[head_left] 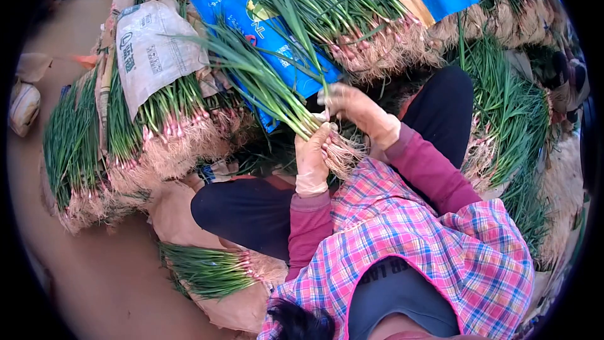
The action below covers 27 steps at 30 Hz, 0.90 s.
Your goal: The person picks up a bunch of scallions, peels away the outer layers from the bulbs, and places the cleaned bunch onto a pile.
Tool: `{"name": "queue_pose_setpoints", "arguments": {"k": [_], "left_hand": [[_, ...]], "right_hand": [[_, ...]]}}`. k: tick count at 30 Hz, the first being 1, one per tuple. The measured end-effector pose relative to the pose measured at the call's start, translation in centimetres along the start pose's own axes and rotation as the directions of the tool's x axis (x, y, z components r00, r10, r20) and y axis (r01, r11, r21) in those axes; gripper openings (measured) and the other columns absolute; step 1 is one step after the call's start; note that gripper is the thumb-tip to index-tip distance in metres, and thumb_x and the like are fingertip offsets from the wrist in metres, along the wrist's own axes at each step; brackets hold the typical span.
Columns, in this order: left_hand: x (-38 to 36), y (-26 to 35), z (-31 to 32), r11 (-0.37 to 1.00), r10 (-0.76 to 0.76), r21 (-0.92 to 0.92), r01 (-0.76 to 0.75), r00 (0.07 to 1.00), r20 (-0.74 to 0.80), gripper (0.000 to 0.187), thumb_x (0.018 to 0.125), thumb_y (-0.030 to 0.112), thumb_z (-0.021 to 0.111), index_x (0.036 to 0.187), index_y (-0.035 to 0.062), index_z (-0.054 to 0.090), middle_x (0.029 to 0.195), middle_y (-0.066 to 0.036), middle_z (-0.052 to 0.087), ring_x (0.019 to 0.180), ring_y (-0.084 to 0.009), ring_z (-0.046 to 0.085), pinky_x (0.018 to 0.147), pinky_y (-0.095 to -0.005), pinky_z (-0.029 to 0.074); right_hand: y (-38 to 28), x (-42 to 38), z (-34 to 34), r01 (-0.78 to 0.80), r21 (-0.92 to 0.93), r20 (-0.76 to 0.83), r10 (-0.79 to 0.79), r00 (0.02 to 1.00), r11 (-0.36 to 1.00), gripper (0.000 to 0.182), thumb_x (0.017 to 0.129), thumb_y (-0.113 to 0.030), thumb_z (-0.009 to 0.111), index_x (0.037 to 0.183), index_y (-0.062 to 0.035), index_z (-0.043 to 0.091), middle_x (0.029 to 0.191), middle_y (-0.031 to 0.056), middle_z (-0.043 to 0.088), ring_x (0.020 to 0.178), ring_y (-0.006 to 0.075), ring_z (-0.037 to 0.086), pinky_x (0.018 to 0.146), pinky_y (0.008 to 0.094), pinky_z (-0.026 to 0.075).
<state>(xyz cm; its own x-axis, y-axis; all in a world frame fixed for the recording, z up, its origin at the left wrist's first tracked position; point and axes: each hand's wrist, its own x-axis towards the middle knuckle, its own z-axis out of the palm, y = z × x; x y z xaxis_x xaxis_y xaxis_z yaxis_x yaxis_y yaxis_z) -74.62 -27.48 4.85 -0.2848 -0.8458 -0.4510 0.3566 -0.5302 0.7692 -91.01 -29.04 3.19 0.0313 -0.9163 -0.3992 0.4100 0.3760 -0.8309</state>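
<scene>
My left hand (313, 158), in a pale thin glove, is closed around a bunch of green garlic (277, 102). Its long leaves point up and to the left, and its tangled roots (343, 153) hang out to the right below my thumb. My right hand (360, 111), also gloved and slightly blurred, is just above the root end. Its fingers pinch a single green garlic stalk (324, 91) with pinkish skin, its leaf reaching upward. Behind the bunch lies a blue printed sack (267, 31).
Piled green garlic (384, 41) lies ahead, with more at the left (170, 132) under a white printed sack (160, 47) and at the right (503, 119). A smaller bundle (211, 271) rests on brown sacking (236, 308) beside my bent knee (236, 211).
</scene>
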Motion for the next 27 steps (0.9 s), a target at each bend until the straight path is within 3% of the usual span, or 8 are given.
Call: {"name": "queue_pose_setpoints", "arguments": {"k": [6,10,18,20,21,22,24,27], "left_hand": [[0.0,-1.0,0.7,0.997,-0.038,-0.071,0.039,0.999,0.021,0.019,0.084,-0.003,0.062,0.102,0.0036,0.061,0.085,-0.006,0.064,0.064,-0.0083,0.056,0.059,-0.0199,0.047],[0.1,-0.5,0.7,0.986,-0.001,-0.167,0.02,0.994,0.113,0.021,0.085,-0.003,0.062,0.105,0.0014,0.059,0.086,-0.009,0.065,0.067,-0.0103,0.059,0.062,-0.0227,0.052],[-1.5,0.5,0.6,0.874,0.205,-0.478,-0.084,0.957,0.207,0.021,0.083,-0.004,0.061,0.102,0.0037,0.057,0.098,-0.013,0.063,0.073,-0.0146,0.057,0.065,-0.0265,0.051],[-2.5,1.3,0.4,0.838,0.272,-0.535,-0.105,0.931,0.242,0.024,0.084,-0.002,0.061,0.106,0.0057,0.054,0.106,-0.013,0.059,0.077,-0.0152,0.057,0.073,-0.0278,0.05],[-2.5,1.5,0.7,0.846,0.241,-0.517,-0.13,0.958,0.153,0.025,0.085,0.0,0.061,0.108,0.0056,0.054,0.105,-0.012,0.058,0.075,-0.0144,0.055,0.074,-0.0272,0.049],[-3.1,1.9,1.2,0.853,0.202,-0.5,-0.149,0.978,0.052,0.026,0.087,0.002,0.061,0.111,0.0055,0.053,0.104,-0.011,0.058,0.073,-0.0136,0.054,0.075,-0.0267,0.049],[-1.2,0.8,-0.6,0.802,0.169,-0.597,0.018,0.952,0.257,0.035,0.091,0.006,0.059,0.124,0.0025,0.048,0.093,-0.005,0.056,0.08,-0.0117,0.054,0.077,-0.0268,0.049],[-1.2,0.8,0.4,0.771,0.142,-0.634,0.063,0.953,0.269,0.042,0.089,0.004,0.062,0.128,0.002,0.047,0.089,-0.003,0.054,0.075,-0.0105,0.051,0.078,-0.0259,0.049]], "right_hand": [[0.8,2.8,1.0,0.188,-0.128,-0.169,-0.208,0.963,0.974,0.007,0.09,-0.01,0.063,0.085,-0.0074,0.058,0.076,-0.0002,0.063,0.058,0.0047,0.05,0.053,0.0175,0.04],[2.0,2.8,1.4,0.053,0.468,-0.198,0.047,0.979,0.882,0.009,0.091,-0.013,0.061,0.087,-0.006,0.056,0.068,-0.0004,0.053,0.051,0.0091,0.045,0.048,0.0226,0.04],[2.0,5.5,-2.0,0.268,0.624,-0.316,-0.076,0.946,0.734,0.014,0.089,-0.012,0.05,0.095,-0.0021,0.058,0.068,-0.0001,0.053,0.049,0.0076,0.043,0.044,0.0224,0.036],[0.1,3.7,-1.8,0.282,0.062,-0.281,-0.254,0.925,0.957,0.015,0.092,-0.018,0.054,0.095,-0.0051,0.061,0.07,-0.002,0.053,0.049,0.0062,0.043,0.044,0.0205,0.036],[-0.8,2.3,-1.2,0.061,-0.19,-0.047,-0.071,0.996,0.98,0.021,0.092,-0.028,0.058,0.092,-0.008,0.064,0.072,-0.002,0.055,0.052,0.0065,0.047,0.045,0.0207,0.038],[-0.6,1.4,-0.5,-0.001,-0.415,-0.022,-0.009,1.0,0.91,0.026,0.092,-0.035,0.06,0.094,-0.0089,0.064,0.077,0.0025,0.061,0.057,0.0136,0.057,0.048,0.0266,0.044],[0.5,3.6,-3.3,0.247,-0.967,0.067,-0.871,0.487,0.064,0.031,0.09,-0.038,0.061,0.096,-0.0075,0.063,0.084,0.0072,0.066,0.065,0.0227,0.064,0.054,0.0332,0.05],[-4.8,4.9,-7.1,-0.201,-0.967,-0.232,-0.857,0.459,0.155,0.031,0.089,-0.036,0.064,0.099,-0.0064,0.064,0.094,0.0104,0.068,0.073,0.0291,0.067,0.061,0.0365,0.052]]}}
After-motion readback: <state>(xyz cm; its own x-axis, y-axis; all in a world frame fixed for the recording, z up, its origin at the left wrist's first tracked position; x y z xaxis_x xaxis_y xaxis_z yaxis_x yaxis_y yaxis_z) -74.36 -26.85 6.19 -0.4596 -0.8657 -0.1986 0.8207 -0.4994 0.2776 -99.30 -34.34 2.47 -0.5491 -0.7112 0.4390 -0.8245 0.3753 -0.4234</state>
